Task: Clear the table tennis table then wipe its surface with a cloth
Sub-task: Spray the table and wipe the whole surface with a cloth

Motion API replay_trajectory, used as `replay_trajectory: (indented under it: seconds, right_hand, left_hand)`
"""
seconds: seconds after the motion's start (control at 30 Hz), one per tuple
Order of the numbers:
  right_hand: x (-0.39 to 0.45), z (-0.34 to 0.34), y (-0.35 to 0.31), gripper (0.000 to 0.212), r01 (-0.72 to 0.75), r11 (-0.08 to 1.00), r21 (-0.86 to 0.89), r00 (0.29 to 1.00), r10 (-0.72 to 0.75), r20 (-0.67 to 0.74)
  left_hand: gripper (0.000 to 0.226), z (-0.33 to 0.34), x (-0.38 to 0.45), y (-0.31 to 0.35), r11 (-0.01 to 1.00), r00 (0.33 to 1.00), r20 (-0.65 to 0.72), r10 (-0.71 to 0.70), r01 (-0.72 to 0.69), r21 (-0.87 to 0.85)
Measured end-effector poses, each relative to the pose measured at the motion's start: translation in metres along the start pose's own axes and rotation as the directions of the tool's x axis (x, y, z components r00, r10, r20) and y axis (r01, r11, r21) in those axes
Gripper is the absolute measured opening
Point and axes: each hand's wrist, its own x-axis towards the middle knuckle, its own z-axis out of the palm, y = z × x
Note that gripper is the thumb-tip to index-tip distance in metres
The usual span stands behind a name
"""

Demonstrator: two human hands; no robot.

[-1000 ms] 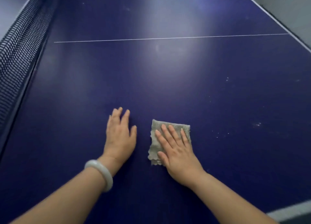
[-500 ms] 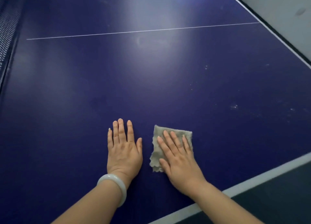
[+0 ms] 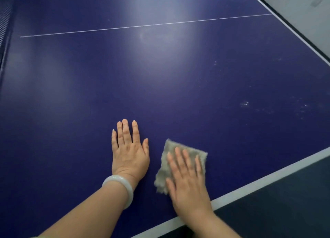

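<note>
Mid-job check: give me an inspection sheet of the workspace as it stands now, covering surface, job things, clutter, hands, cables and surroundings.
Surface: blue table tennis table, thin white centre line, white edge stripe; pale specks on its right part.
Job's things: grey cloth flat on the table near the edge stripe.
Clutter: nothing seen.
Hands: left hand flat on the bare table, fingers straight, pale bangle on its wrist; right hand presses flat on the cloth, slightly blurred.
Cables: nothing seen.
Surroundings: net at the left edge; grey floor beyond the far right corner; dark area below the near edge.
</note>
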Motion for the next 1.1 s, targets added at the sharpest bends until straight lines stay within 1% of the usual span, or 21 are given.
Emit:
replay_trajectory:
  seconds: [0.07,0.1,0.13,0.17,0.2,0.27,0.3,0.33,0.37,0.4,0.47,0.53,0.57,0.6,0.63,0.77,0.8,0.83,0.9,0.97,1.1]
  right_hand:
    - [-0.024,-0.004,0.014,0.064,0.127,0.992,-0.006,0.991,-0.127,0.052]
    - [-0.026,-0.005,0.036,0.063,0.137,0.99,-0.024,0.989,-0.135,0.055]
    - [-0.025,-0.006,0.061,0.062,0.101,0.994,-0.043,0.994,-0.099,0.054]
    - [-0.02,-0.008,0.089,0.061,0.014,0.999,-0.044,0.999,-0.012,0.045]
    - [-0.013,-0.012,0.116,0.062,-0.122,0.992,-0.029,0.992,0.123,0.03]
    - [0.0,-0.02,0.152,0.068,-0.4,0.917,0.018,0.917,0.4,-0.004]
    - [0.002,-0.02,0.155,0.07,-0.492,0.87,0.037,0.87,0.493,-0.018]
    - [0.003,-0.019,0.147,0.07,-0.525,0.85,0.048,0.849,0.526,-0.036]
    - [0.001,-0.017,0.132,0.068,-0.499,0.865,0.043,0.864,0.501,-0.056]
    - [-0.004,-0.015,0.112,0.065,-0.422,0.906,0.039,0.903,0.424,-0.064]
    - [-0.023,-0.009,0.079,0.063,-0.156,0.987,0.027,0.987,0.156,-0.021]
    - [-0.04,-0.007,0.074,0.061,0.102,0.995,0.008,0.994,-0.102,0.028]
    - [-0.043,-0.008,0.084,0.061,0.17,0.985,-0.005,0.984,-0.17,0.048]
    - [-0.044,-0.009,0.099,0.06,0.185,0.982,-0.026,0.981,-0.183,0.056]
    - [-0.043,-0.01,0.117,0.06,0.159,0.987,-0.04,0.986,-0.156,0.055]
    - [-0.028,-0.024,0.179,0.058,-0.07,0.998,-0.009,0.997,0.07,0.027]
    - [-0.025,-0.027,0.188,0.058,-0.099,0.995,-0.007,0.995,0.1,0.027]
    - [-0.023,-0.029,0.192,0.059,-0.11,0.994,-0.006,0.994,0.11,0.021]
    - [-0.022,-0.029,0.195,0.059,-0.096,0.995,-0.009,0.995,0.096,0.008]
    - [-0.025,-0.027,0.198,0.061,-0.063,0.998,0.0,0.998,0.063,0.01]
    - [-0.031,-0.031,0.232,0.059,0.113,0.993,-0.024,0.992,-0.112,0.059]
  left_hand:
    - [0.067,0.0,-0.001,0.0,1.0,1.0,0.017,0.001,0.0,-0.006]
    - [0.068,-0.001,-0.001,0.001,1.0,1.0,0.015,0.001,-0.001,-0.008]
    - [0.069,-0.002,-0.001,0.001,1.0,1.0,0.008,0.002,-0.002,-0.009]
    - [0.069,-0.002,-0.002,0.001,1.0,1.0,0.008,0.001,-0.001,-0.007]
    - [0.069,-0.002,-0.002,0.001,1.0,1.0,0.007,-0.001,0.001,0.0]
    - [0.069,-0.001,-0.002,0.002,1.0,1.0,0.002,-0.009,0.009,0.01]
    - [0.069,-0.002,-0.002,0.002,1.0,1.0,-0.003,-0.012,0.012,0.007]
    - [0.069,-0.003,-0.002,0.003,1.0,1.0,-0.006,-0.014,0.014,0.005]
    - [0.07,-0.003,-0.003,0.003,1.0,1.0,-0.004,-0.016,0.016,0.007]
    - [0.071,-0.003,-0.003,0.003,1.0,1.0,0.0,-0.018,0.018,0.014]
    - [0.073,-0.003,-0.003,0.002,1.0,1.0,0.007,-0.024,0.024,0.02]
    - [0.071,-0.005,-0.002,0.004,0.999,0.999,0.028,-0.042,0.042,0.008]
    - [0.067,-0.008,-0.001,0.007,0.998,0.997,0.047,-0.056,0.056,-0.003]
    - [0.064,-0.011,0.001,0.012,0.997,0.996,0.061,-0.066,0.068,-0.023]
    - [0.061,-0.015,0.003,0.019,0.997,0.996,0.065,-0.059,0.062,-0.048]
    - [0.058,-0.022,0.011,0.077,0.993,0.997,-0.014,0.082,-0.082,-0.09]
    - [0.06,-0.021,0.016,0.099,0.992,0.998,-0.019,0.066,-0.068,-0.111]
    - [0.062,-0.019,0.021,0.122,0.99,1.0,0.001,0.016,-0.016,-0.139]
    - [0.066,-0.013,0.029,0.162,0.974,0.988,0.084,-0.13,0.143,-0.175]
    - [0.072,-0.004,0.033,0.187,0.957,0.965,0.118,-0.235,0.251,-0.144]
    - [0.076,0.011,0.03,0.197,0.953,0.954,0.041,-0.298,0.3,-0.05]
